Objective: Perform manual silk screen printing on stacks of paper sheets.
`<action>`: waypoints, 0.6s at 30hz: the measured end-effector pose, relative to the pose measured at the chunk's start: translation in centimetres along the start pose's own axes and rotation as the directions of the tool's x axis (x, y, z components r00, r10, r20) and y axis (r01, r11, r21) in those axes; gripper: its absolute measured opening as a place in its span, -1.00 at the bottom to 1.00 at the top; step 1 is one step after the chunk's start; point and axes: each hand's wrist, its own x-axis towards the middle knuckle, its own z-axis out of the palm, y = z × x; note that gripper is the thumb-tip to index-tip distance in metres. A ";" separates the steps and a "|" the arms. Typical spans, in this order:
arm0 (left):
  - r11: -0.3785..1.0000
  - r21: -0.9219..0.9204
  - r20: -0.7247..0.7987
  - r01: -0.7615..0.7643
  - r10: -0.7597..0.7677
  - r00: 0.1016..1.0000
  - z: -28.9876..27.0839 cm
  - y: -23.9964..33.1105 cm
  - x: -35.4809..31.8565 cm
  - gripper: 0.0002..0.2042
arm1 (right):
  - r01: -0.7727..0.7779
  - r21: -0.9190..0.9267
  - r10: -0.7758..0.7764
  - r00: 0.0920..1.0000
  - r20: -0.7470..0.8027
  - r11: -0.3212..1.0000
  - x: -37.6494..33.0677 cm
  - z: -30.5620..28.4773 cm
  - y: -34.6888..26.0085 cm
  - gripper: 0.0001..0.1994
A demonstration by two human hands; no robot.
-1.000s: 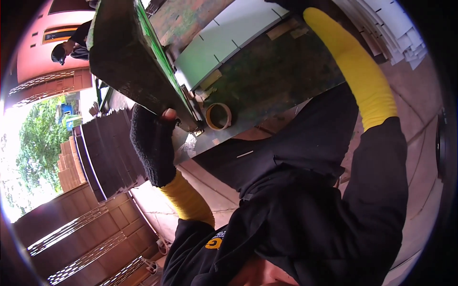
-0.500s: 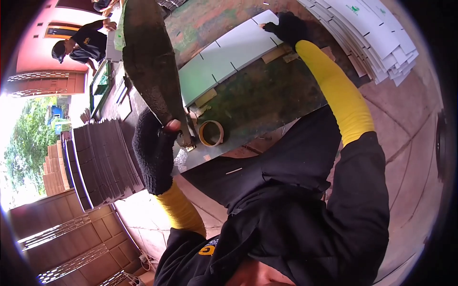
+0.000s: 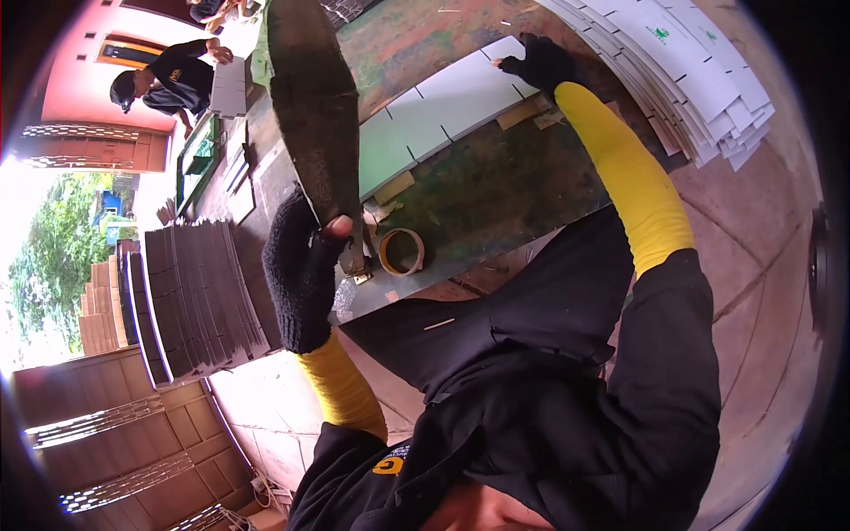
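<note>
— Where is the board?
— The dark, worn board (image 3: 314, 115) stands on edge over the green-stained table (image 3: 478, 199), left hand (image 3: 301, 265) clamped on it.
— The right?
— The right hand (image 3: 540, 64) presses flat, fingers spread, on a white scored sheet (image 3: 434, 119); a tape roll (image 3: 401, 252) lies nearby.

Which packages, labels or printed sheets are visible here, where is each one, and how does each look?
Stack of flat white carton sheets with small green printed marks: upper right, fanned out.
Flat white scored carton blank: on the green worktop, under the gloved right hand.
Pile of dark grey flat sheets with pale edges: left, beside the gloved left hand.
Yellow emblem on black shirt: bottom centre.
</note>
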 end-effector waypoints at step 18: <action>0.994 -0.109 -0.068 -0.016 0.009 0.998 0.4 -0.3 -0.4 -0.66 | 0.167 0.658 -0.279 0.958 0.068 0.734 -27.4 -6.5 -21.1 -0.54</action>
